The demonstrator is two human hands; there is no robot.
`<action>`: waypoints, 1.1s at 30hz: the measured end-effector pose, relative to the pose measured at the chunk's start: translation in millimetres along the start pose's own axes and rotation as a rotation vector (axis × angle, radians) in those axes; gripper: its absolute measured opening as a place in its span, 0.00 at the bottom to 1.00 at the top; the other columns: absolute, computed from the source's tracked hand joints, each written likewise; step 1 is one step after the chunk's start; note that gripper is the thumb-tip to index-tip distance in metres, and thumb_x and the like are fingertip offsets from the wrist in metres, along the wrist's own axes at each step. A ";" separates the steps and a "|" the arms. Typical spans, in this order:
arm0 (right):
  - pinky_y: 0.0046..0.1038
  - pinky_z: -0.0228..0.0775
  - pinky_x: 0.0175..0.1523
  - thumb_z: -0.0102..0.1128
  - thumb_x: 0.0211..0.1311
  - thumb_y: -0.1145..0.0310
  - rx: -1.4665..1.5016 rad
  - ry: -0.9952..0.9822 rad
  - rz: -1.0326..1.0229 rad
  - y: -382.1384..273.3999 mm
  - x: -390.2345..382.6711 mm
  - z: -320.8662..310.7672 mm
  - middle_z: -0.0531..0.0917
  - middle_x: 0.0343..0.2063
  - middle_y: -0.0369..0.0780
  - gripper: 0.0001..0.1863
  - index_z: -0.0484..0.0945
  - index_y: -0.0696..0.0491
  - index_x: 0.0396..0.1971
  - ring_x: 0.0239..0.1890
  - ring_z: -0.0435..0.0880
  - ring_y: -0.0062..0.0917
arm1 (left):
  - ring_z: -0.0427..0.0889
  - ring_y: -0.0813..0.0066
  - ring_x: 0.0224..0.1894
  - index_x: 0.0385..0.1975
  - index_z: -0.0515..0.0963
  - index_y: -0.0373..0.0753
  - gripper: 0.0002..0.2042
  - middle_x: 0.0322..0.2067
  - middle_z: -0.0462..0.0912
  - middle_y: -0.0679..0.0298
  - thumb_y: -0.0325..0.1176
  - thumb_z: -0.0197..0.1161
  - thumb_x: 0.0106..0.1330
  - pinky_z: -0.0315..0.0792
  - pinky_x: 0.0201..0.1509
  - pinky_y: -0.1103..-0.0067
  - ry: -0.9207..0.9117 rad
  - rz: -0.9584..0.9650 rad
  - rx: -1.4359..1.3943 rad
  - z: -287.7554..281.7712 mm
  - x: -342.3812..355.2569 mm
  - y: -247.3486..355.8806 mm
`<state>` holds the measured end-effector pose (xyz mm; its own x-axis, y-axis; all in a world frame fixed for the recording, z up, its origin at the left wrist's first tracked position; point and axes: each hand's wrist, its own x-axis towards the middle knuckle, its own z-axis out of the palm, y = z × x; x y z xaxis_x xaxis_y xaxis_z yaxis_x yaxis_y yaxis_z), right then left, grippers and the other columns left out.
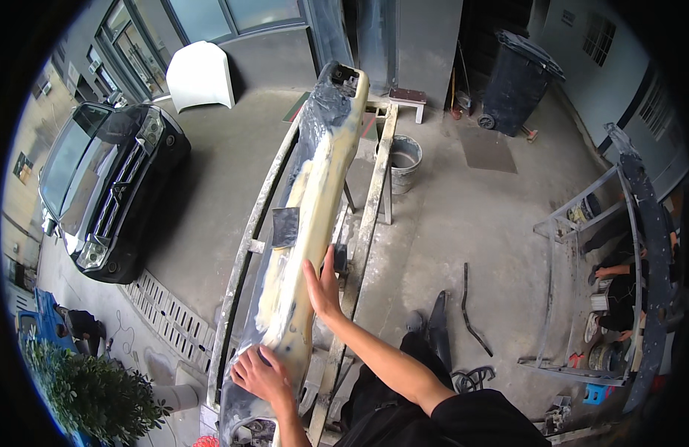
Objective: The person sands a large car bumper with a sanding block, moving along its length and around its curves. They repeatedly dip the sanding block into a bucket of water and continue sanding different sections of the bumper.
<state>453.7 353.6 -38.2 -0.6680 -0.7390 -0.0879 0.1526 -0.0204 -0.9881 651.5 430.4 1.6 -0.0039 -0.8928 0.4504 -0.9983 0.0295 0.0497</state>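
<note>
A long car bumper [307,216], grey with broad cream patches of filler, lies lengthwise in front of me on a metal stand [375,194]. My left hand [266,381] rests on its near end with the fingers bent. A small dark thing shows between that thumb and the fingers; I cannot make out its kind. My right hand [323,289] lies against the bumper's right side, fingers stretched and apart, holding nothing. A dark grey sheet, perhaps sandpaper [285,227], sits on the bumper beyond both hands.
A dark car [121,186] stands at left, near a white panel [200,77]. Behind the stand is a bucket [405,160]; a wheeled bin [517,86] is farther back. At right, another bumper [646,216] hangs on a rack, with people beyond. A black strip [467,313] lies on the floor.
</note>
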 end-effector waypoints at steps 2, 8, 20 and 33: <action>0.36 0.61 0.74 0.54 0.77 0.53 -0.234 0.014 -0.077 18.6 -30.7 -14.0 0.65 0.73 0.58 0.45 0.43 0.61 0.80 0.72 0.70 0.46 | 0.78 0.59 0.49 0.41 0.85 0.39 0.13 0.41 0.84 0.60 0.42 0.58 0.73 0.63 0.67 0.64 -0.019 -0.002 -0.029 -5.3 -2.4 8.6; 0.45 0.75 0.46 0.55 0.64 0.80 -0.362 0.209 -0.280 63.4 25.0 -58.9 0.84 0.37 0.55 0.21 0.71 0.57 0.57 0.40 0.84 0.52 | 0.79 0.60 0.50 0.40 0.84 0.43 0.14 0.42 0.85 0.63 0.45 0.56 0.76 0.64 0.67 0.64 -0.058 -0.018 0.021 -2.0 -8.7 14.7; 0.48 0.76 0.49 0.57 0.61 0.82 -0.462 0.181 -0.342 24.9 40.1 -46.0 0.81 0.43 0.52 0.19 0.74 0.57 0.52 0.47 0.80 0.52 | 0.78 0.63 0.53 0.41 0.84 0.44 0.16 0.43 0.84 0.66 0.48 0.54 0.77 0.63 0.67 0.65 -0.023 0.002 0.024 6.2 -11.2 1.5; 0.39 0.75 0.45 0.46 0.65 0.84 -0.270 0.182 -0.192 22.9 39.1 -27.3 0.85 0.45 0.56 0.37 0.65 0.48 0.76 0.37 0.84 0.47 | 0.80 0.60 0.53 0.45 0.85 0.42 0.18 0.46 0.85 0.62 0.48 0.53 0.78 0.64 0.66 0.64 -0.062 0.011 0.015 -2.7 -8.1 2.3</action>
<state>411.2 342.7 -67.8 -0.7877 -0.6070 0.1050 -0.1693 0.0494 -0.9843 649.4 438.9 0.5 -0.0176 -0.9188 0.3943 -0.9989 0.0328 0.0320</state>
